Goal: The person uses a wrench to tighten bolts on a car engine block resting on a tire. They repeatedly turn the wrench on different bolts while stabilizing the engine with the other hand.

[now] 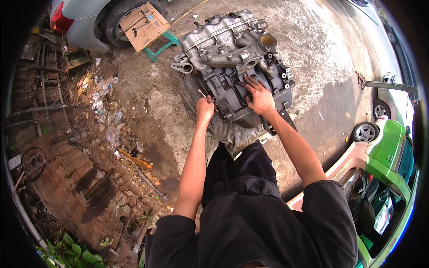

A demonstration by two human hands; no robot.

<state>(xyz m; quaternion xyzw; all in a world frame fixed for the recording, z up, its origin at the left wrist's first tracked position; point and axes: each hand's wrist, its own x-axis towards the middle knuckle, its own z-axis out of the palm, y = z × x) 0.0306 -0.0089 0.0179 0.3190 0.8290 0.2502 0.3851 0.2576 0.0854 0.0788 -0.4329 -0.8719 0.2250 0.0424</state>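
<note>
A car engine (234, 67) sits low on the ground in front of me, with a silvery ribbed upper part and a dark block nearer my body. My left hand (205, 108) is closed at the block's left edge, around a slim metal tool (201, 93) whose tip pokes out above the fist; its exact kind is too small to make out. On top of the dark block rests my right hand (260, 97), fingers stretched out and apart, pressing on the metal. A grey, crumpled cover (237, 136) lies beneath the engine's near side.
A green stool (166, 43) bearing a wooden board with tools (143, 27) stands beyond the engine, by a parked car's wheel. Litter (103, 96) and rusty scrap (58, 111) line the left, along with a cylinder head gasket (33, 164). At right stands a green car (388, 154).
</note>
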